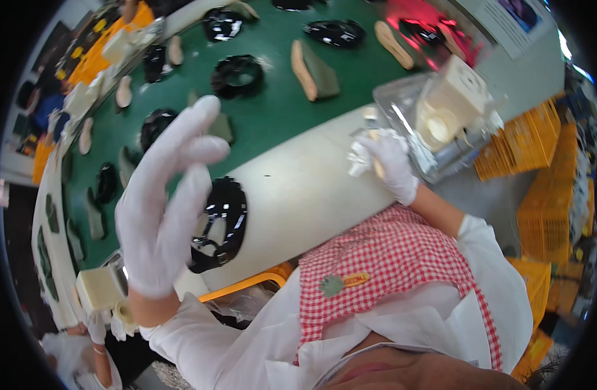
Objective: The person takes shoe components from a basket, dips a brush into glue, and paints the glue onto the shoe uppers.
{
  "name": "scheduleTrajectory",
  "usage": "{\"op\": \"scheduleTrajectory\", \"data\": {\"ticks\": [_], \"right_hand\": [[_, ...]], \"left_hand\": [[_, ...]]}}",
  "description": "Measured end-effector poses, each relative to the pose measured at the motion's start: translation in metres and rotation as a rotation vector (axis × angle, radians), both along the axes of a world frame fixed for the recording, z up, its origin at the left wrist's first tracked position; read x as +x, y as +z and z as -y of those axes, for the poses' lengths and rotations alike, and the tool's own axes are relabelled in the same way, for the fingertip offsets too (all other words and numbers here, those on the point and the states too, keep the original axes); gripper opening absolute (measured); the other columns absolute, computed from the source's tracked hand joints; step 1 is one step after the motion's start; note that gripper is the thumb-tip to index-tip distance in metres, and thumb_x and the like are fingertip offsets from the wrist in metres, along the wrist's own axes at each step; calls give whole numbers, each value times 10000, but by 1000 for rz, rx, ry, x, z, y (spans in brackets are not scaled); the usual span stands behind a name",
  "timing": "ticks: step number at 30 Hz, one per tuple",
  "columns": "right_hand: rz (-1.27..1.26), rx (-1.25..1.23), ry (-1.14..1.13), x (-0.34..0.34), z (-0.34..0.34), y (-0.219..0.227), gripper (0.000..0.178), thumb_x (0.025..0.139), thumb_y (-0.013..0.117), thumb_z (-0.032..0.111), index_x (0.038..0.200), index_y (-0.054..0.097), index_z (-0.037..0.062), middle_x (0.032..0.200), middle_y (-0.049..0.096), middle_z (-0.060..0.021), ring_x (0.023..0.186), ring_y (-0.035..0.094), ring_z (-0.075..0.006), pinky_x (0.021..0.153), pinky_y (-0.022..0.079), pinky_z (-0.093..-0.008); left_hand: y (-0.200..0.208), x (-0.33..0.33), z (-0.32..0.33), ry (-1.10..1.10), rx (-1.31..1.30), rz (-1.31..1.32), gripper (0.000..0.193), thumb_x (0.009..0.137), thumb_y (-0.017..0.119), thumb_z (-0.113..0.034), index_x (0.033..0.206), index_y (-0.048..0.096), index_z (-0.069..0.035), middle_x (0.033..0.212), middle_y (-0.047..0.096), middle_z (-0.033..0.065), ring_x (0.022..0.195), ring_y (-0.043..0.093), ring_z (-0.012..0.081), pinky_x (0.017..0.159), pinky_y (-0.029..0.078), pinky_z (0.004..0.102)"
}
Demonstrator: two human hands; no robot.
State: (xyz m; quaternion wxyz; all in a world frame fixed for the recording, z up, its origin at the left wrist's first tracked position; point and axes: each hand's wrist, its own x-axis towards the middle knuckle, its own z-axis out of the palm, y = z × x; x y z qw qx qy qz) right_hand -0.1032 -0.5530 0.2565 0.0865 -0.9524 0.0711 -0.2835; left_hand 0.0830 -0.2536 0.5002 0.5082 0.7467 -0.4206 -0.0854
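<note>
My left hand point(165, 201) wears a white glove and is raised at the left, fingers apart, holding nothing. Below it in view, a glossy black shoe upper point(236, 221) lies on the pale table ledge point(298, 175), partly hidden by the hand. My right hand point(392, 162), also gloved, is closed round a tan-handled tool that looks like a brush point(378, 168), with a crumpled white cloth point(359, 158) bunched against it. Just right of that hand, a cut-open cream plastic container point(464, 84) with pale stuff inside sits in a clear plastic tray point(392, 97).
A green conveyor belt point(266, 123) runs beyond the ledge, carrying several black uppers and tan soles point(303, 71). Red light falls at its far right. Orange crates point(545, 195) stand at the right. Another person's gloved hand point(95, 328) shows at the lower left.
</note>
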Motion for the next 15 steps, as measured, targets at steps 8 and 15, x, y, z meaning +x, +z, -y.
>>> {"op": "scheduleTrajectory", "data": {"ticks": [8, 15], "right_hand": [[8, -18, 22, -10, 0, -19, 360, 775, 671, 84, 1126, 642, 159, 817, 530, -99, 780, 539, -306, 681, 437, -431], [22, 83, 24, -9, 3, -28, 291, 808, 619, 137, 1094, 645, 185, 872, 561, -101, 835, 559, -310, 737, 451, -423]], "left_hand": [[4, -55, 52, -340, -82, -158, 510, 899, 532, -181, 1329, 484, 89, 1088, 659, 152, 978, 631, 210, 973, 436, 333], [-11, -74, 87, -449, -90, -186, 456, 901, 531, -179, 1280, 516, 75, 1053, 667, 149, 955, 639, 216, 964, 445, 348]]}}
